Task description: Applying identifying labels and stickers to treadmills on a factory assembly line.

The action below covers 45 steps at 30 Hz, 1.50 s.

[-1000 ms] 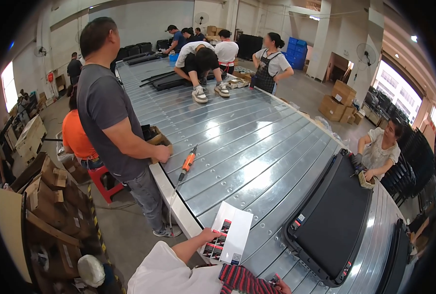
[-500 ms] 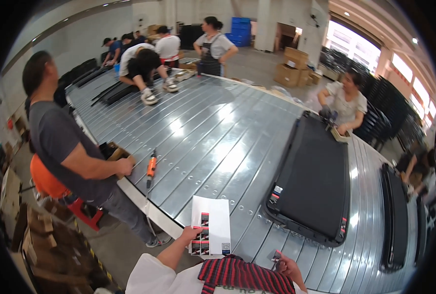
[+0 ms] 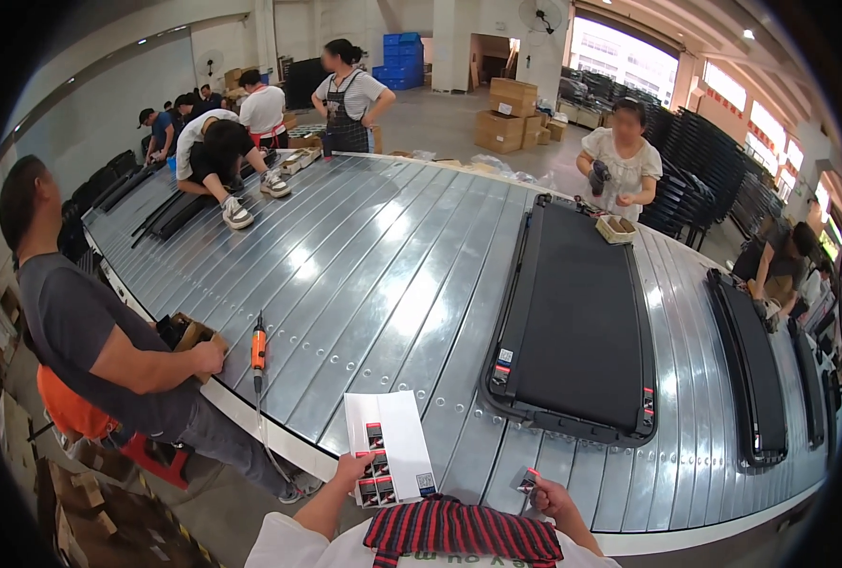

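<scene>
My left hand (image 3: 353, 470) grips a white sheet of stickers (image 3: 407, 431) by its left edge, fingers closed on it. Several small black-and-red labels and a square code show on the sheet. Between the fingertips of my right hand (image 3: 555, 499) is a single small sticker (image 3: 527, 479), dark with a red edge, held above the near edge of the metal table and apart from the sheet. Ahead and to the right lies a large black panel (image 3: 573, 331) with a raised frame. Similar labels (image 3: 502, 367) sit at its near left and near right corners.
The ribbed metal table (image 3: 412, 322) spreads ahead. An orange power screwdriver (image 3: 258, 352) with a cord lies toward the left. One co-worker (image 3: 89, 312) stands at left; another (image 3: 620, 156) holds a tool by a small parts box (image 3: 616, 228). More black panels (image 3: 748, 369) lie at right.
The whole view has swung slightly to the right. Across the table, the co-worker has straightened and lifted a hand off the small parts box. Both my hands keep their hold on the sheet and the sticker.
</scene>
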### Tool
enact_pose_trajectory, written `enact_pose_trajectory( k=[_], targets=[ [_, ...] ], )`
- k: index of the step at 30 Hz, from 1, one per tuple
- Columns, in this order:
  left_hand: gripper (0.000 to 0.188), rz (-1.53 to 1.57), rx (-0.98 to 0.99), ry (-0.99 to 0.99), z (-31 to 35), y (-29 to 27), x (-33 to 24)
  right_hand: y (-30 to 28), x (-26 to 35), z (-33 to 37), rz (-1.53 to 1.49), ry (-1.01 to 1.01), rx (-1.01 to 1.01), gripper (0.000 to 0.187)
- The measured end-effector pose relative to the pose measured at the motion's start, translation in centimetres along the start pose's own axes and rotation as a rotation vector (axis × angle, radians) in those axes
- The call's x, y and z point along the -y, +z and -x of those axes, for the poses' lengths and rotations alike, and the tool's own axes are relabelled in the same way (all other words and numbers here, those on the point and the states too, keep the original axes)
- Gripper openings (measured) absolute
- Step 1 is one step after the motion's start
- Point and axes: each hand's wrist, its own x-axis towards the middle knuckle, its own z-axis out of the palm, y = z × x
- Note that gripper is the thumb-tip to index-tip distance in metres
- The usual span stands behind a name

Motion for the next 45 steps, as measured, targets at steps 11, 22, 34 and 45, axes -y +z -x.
enact_pose_trajectory(
  k=[11,22,34,45],
  targets=[
    [0.04,-0.112,0.114,-0.093,1.1,0.2,-1.6,0.4,-0.3,0.5,0.074,-0.069,-0.233,0.028],
    [0.036,-0.068,-0.054,-0.033,2.1,1.6,-2.5,0.8,0.3,1.4,0.035,-0.012,-0.007,0.027],
    [0.038,-0.066,-0.136,-0.028,4.4,4.0,2.8,1.8,-0.3,1.9,0.306,-0.088,-0.109,0.022],
    [0.036,-0.02,-0.047,0.101,4.8,9.6,6.2,2.9,0.5,3.9,0.456,-0.049,-0.036,0.021]
  ],
)
